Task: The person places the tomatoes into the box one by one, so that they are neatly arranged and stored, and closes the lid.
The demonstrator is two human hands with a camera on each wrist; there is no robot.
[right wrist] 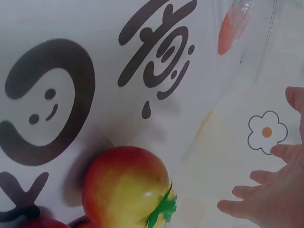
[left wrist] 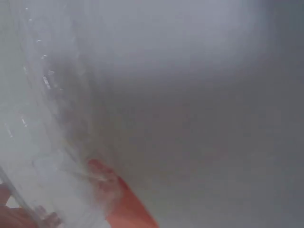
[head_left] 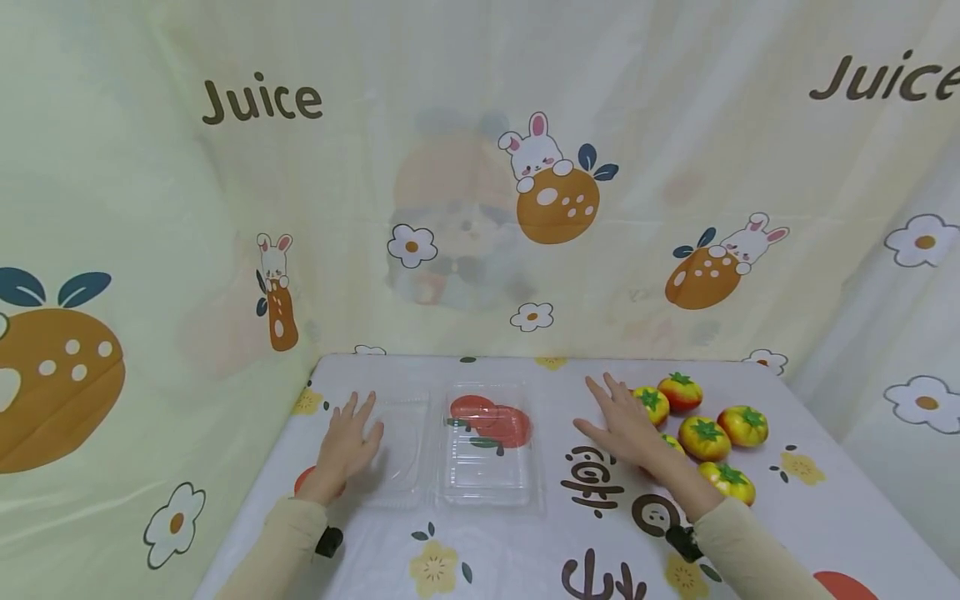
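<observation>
A clear plastic clamshell box (head_left: 489, 487) lies opened flat mid-table, one half beside the other. Printed red fruit on the cloth shows through its right half. My left hand (head_left: 347, 450) is spread at the outer edge of the left half (head_left: 401, 454); whether it touches the plastic I cannot tell. In the left wrist view the clear plastic (left wrist: 42, 95) looks blurred, with fingertips (left wrist: 16, 216) at the lower left corner. My right hand (head_left: 628, 427), fingers spread and holding nothing, is just left of several red-and-yellow toy tomatoes (head_left: 705, 439). One tomato (right wrist: 126, 185) appears large in the right wrist view.
A white patterned cloth (head_left: 517, 558) covers the table, with printed flowers and dark lettering. Pale printed curtains (head_left: 465, 67) hang behind it and along both sides. The tomatoes sit in a loose group at the right, partly hidden by my right forearm.
</observation>
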